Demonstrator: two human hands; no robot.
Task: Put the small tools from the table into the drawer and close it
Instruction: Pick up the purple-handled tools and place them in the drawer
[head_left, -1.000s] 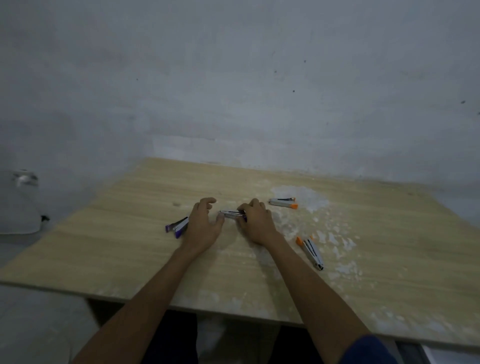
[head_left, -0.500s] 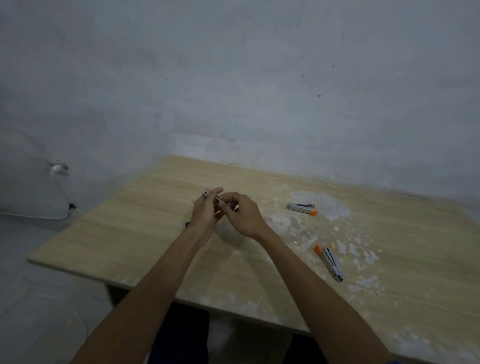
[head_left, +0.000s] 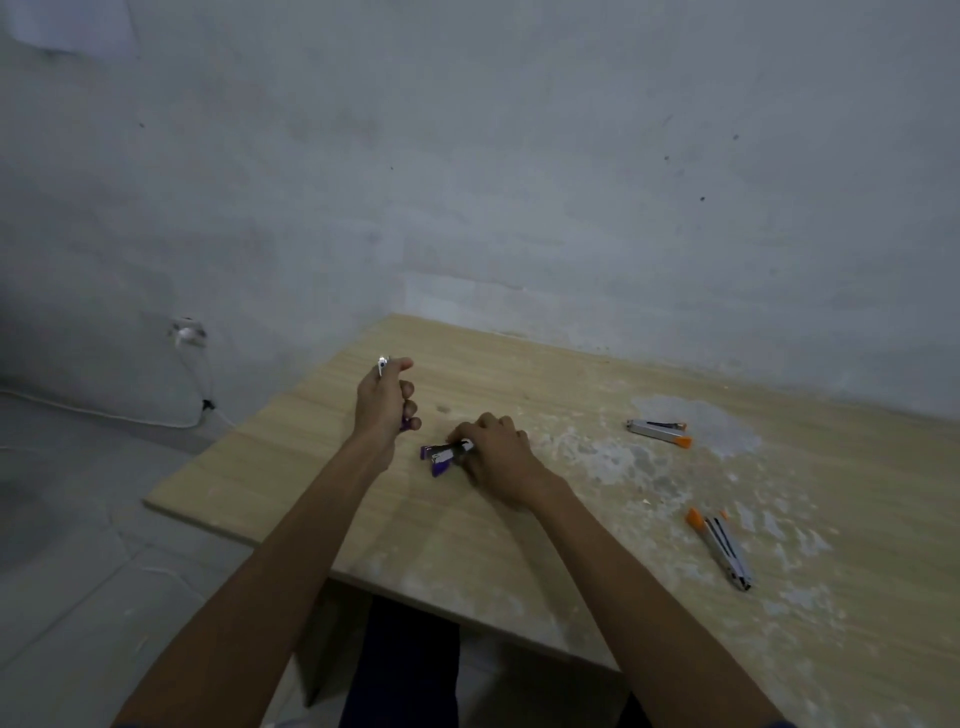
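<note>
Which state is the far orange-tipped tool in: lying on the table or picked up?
Lying on the table. The far orange-tipped tool rests flat on the table, well clear of both hands.

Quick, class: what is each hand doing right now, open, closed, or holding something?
Left hand: closed around a small silver and purple tool, lifted off the table.
Right hand: closing on the purple tool lying on the table.

Dim, flat light, soft shadows, wide-angle edge warp, slight blur
</note>
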